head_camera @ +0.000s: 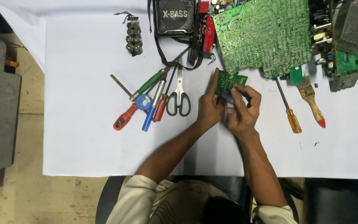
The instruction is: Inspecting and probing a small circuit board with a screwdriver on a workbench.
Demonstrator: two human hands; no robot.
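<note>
- Head camera looks straight down on a white-covered table (pixel 83 141) where a seated person works with both bare hands.
- Left hand (pixel 210 108) is closed on a small green rectangular circuit board (pixel 229 81), thumb and fingers pinching its lower left edge and holding it tilted just above the tabletop.
- Right hand (pixel 242 111) is curled in against the same board from the lower right, its fingertips bent onto the board's edge; something small and bluish-grey (pixel 228 98) sits between the two hands, too hidden to tell what it is.
- The board lies near the table's middle, just below a large green printed circuit board (pixel 266 35) that rests solder-side up.
- To the left, close together, lie black-handled scissors (pixel 178 99), a green-handled screwdriver (pixel 151 83), a red-handled screwdriver (pixel 125 118) and a blue-handled tool (pixel 150 118).
- To the right lie an orange-handled screwdriver (pixel 289 110) and a wooden-handled paintbrush with a red tip (pixel 311 101).
- At the far edge stand a black portable speaker (pixel 174 16) and a grey cluster of cylindrical cells (pixel 133 37).
</note>
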